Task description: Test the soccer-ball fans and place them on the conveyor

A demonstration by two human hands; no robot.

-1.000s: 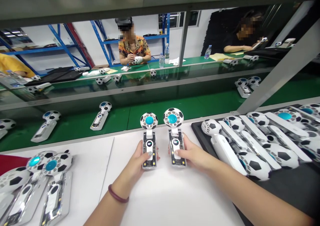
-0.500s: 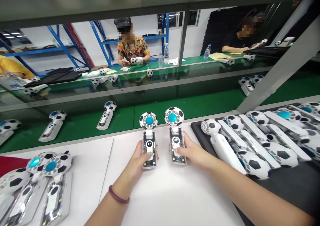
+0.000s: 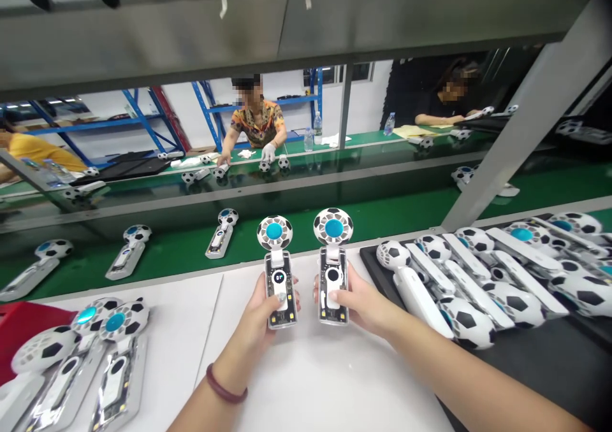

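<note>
My left hand (image 3: 258,308) is closed around a handheld fan (image 3: 283,292) with a soccer-ball head and a clear-fronted handle. Its round display is lit, and my thumb rests on the white strip below it. A matching handheld fan (image 3: 333,295) stands upright in my right hand (image 3: 363,301), thumb on its strip just under a dark display. Both fan heads face me with blue centres, side by side and apart, above the white table (image 3: 335,381). The fingers behind the handles are mostly hidden.
Several fans lie on a black tray (image 3: 507,362) at right. More fans (image 3: 117,381) rest at left beside a red bin (image 3: 14,330). A green conveyor (image 3: 176,247) carries fans beyond the table. A metal post (image 3: 502,113) slants at right. Co-workers sit across the line.
The right fan's display has gone from lit digits to dark. Fans on the conveyor have shifted right. My view has tilted up slightly. The co-worker opposite has spread both hands toward fans on the line.
</note>
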